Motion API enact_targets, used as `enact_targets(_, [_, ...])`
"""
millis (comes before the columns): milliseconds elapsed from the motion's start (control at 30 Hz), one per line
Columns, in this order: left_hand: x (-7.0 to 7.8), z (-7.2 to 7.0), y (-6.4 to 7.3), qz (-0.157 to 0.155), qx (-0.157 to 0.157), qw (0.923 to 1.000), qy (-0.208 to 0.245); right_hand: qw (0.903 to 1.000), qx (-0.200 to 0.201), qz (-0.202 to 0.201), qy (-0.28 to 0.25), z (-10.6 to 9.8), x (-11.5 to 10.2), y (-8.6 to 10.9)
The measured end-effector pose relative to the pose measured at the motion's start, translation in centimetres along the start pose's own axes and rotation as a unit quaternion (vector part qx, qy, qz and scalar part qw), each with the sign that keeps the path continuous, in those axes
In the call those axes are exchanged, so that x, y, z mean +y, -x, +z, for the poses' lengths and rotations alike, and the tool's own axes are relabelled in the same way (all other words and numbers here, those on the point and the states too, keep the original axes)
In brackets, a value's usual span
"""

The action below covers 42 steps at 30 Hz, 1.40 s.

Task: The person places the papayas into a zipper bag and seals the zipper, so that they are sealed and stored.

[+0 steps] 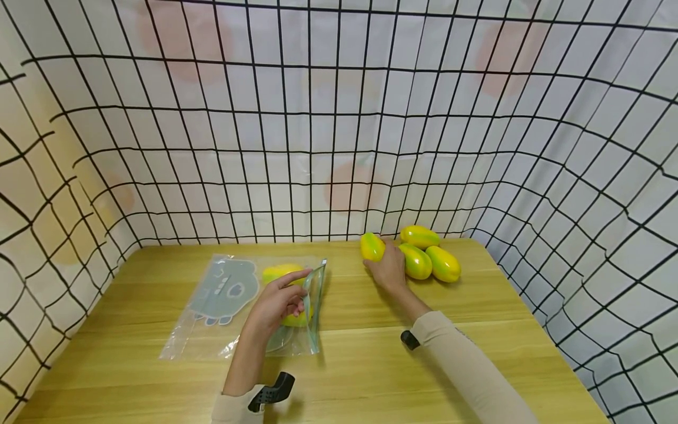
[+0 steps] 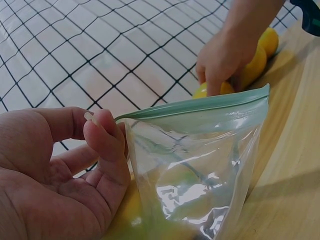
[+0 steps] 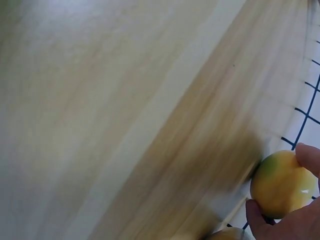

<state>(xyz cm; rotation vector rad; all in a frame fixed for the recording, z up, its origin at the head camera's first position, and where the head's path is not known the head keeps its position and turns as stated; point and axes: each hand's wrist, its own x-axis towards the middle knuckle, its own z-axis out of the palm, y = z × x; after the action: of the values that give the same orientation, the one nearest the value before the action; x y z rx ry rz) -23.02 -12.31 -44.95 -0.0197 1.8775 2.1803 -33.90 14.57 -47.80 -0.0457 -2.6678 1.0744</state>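
A clear zip bag (image 1: 180, 330) with a grey cartoon print and a pale green zip edge lies flat on the left, its mouth raised and facing right. Yellow-green mangoes (image 1: 275, 271) show inside it, partly behind my left hand (image 1: 275, 303). That hand holds the bag's mouth apart, its fingers at the zip edge (image 2: 200, 107). At the table's back, my right hand (image 1: 390, 268) grips another mango (image 1: 372, 247); thumb and fingertips lie around this mango (image 3: 280, 182) in the right wrist view. Three more mangoes (image 1: 415, 262) lie just right of the hand.
The wooden table (image 1: 360, 377) carries everything. Black grid netting (image 1: 312, 129) over white sheeting stands along the back and both sides, close behind the mangoes. A black wrist mount (image 1: 272, 391) sits on the left sleeve, another (image 1: 409, 340) on the right.
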Motion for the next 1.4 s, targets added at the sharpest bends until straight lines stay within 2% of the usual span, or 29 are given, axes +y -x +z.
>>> enact_targets(400, [-0.1,0.1,0.0,0.007,0.000,1.0000,0.000,0.9999,-0.013,-0.008,-0.007,-0.5,0.6,0.3])
enact_targets(667, [-0.1,0.3,0.0,0.005,0.002,1.0000,0.003,0.9996,-0.019,-0.009,-0.017,-1.2,0.2,0.7])
enact_targets(867, [0.0,0.2,0.1,0.002,0.003,1.0000,0.003,0.9982,-0.048,-0.019,-0.030,-1.9,-1.0,1.3])
enact_targets(1133, [0.0,0.1,0.2,0.002,0.004,1.0000,0.000,0.9940,-0.096,-0.051,-0.011,-2.9,-2.9,2.3])
enact_targets(1400, [0.1,0.2,0.2,0.000,0.003,1.0000,-0.006,0.9884,-0.142,-0.053,-0.009,-4.2,-4.5,3.4])
